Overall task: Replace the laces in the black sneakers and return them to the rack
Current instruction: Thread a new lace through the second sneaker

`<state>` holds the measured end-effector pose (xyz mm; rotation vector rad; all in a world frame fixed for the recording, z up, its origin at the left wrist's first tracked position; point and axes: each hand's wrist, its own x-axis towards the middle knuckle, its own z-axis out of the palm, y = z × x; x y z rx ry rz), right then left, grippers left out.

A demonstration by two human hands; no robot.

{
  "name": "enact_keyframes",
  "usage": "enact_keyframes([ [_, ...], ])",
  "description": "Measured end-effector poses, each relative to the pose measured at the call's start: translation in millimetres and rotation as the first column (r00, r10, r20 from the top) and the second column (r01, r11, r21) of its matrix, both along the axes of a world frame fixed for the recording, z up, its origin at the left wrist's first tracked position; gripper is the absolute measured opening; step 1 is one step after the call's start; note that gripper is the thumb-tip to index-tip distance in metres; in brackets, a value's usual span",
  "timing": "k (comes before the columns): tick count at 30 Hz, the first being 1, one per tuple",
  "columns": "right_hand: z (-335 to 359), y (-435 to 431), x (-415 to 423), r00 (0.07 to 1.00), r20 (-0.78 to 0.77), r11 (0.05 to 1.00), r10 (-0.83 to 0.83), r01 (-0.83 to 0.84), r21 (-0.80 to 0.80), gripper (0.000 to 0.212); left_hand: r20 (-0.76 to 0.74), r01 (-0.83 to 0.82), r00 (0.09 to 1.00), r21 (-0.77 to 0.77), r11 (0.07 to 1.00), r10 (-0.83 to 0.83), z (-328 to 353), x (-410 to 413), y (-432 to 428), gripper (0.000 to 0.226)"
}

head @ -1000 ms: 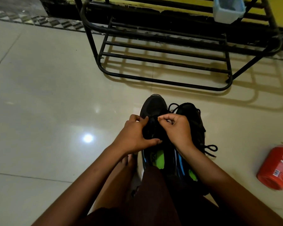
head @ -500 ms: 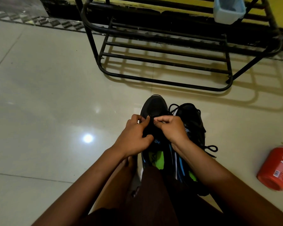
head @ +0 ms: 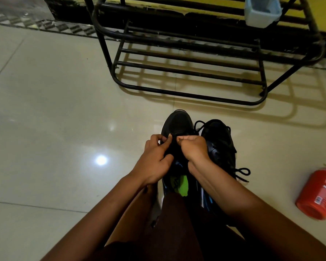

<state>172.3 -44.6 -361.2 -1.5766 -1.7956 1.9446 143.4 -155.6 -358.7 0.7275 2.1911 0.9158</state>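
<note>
Both hands pinching lace on left sneaker, rack beyond

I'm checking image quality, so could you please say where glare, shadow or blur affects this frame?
Head view: a glare spot shines on the floor; the rack casts barred shadows; the laces pinched by the left hand and right hand merge into the black sneaker; the red can looks soft.

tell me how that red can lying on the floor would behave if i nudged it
The red can lies on its side, so a nudge across it would probably set it rolling. The floor looks glossy and smooth, so little would likely slow it. Its weight is unclear: whether it is full does not show.
</note>
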Motion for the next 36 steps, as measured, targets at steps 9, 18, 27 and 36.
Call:
enact_keyframes([
  [9,1,2,3,0.998,-0.04,0.999,0.043,-0.044,-0.026,0.014,0.049,-0.046,0.998,0.048,0.998,0.044,-3,0,0,0.075],
  [18,-8,-3,6,0.977,0.063,0.938,0.203,-0.212,0.275,0.027,0.057,-0.042,0.998,0.052,0.998,0.039,-5,-2,0,0.076],
  [27,-11,-3,11,0.981,0.059,0.926,0.184,-0.193,0.324,0.019,0.001,-0.026,1.0,0.034,0.999,0.026,-3,0,0,0.076],
  [36,-4,2,7,0.979,0.059,0.919,0.194,-0.202,0.338,0.025,0.041,-0.032,0.999,0.053,0.998,0.03,-3,-1,0,0.076],
])
